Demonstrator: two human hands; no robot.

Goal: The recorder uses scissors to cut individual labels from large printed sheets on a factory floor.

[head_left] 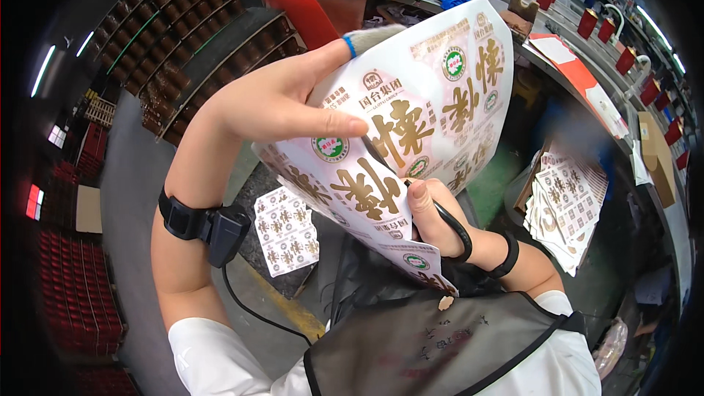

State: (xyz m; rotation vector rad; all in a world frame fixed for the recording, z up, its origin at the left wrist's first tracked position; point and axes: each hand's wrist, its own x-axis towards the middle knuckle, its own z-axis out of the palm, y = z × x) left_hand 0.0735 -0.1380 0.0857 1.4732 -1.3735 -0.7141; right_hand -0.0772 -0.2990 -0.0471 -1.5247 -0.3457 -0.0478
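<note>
A large white sheet of printed labels (477,44), with gold characters and green round marks, is held up in front of me and curls at its sides. My left hand (293,99) grips its upper left part, thumb on the face and fingers behind. A grey-white finger cover with a blue edge (374,38) shows on a finger of that hand. My right hand (438,220) is closed around black-handled scissors (458,231) at the sheet's lower middle. Their dark blade lies along a slit between two parts of the sheet. Most right fingers are hidden behind the paper.
More label sheets (286,231) lie on a dark surface at the left, and a fanned stack of sheets (561,209) is at the right. Red cups (587,23) line the curved bench. Racks of brown items (183,7) and red stacks (77,290) stand at the left.
</note>
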